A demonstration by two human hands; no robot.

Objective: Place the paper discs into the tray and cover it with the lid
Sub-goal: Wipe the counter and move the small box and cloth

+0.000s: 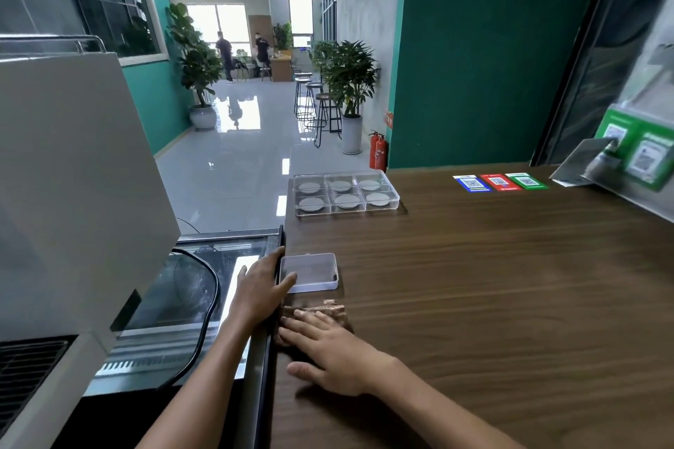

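Lid near counter edge, tray well behind.

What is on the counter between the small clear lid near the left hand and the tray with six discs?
Nothing: in the head view only bare wooden counter lies between the lid and the tray.

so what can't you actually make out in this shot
Head view only:
- Brown object under the right hand: the hand covers most of it and it is blurred, so what it is stays unclear.
- Lid: its near left corner is hidden by the left hand.
- Printed cards on the counter: too small to read.
- Tray: whether a lid already sits on it cannot be told.
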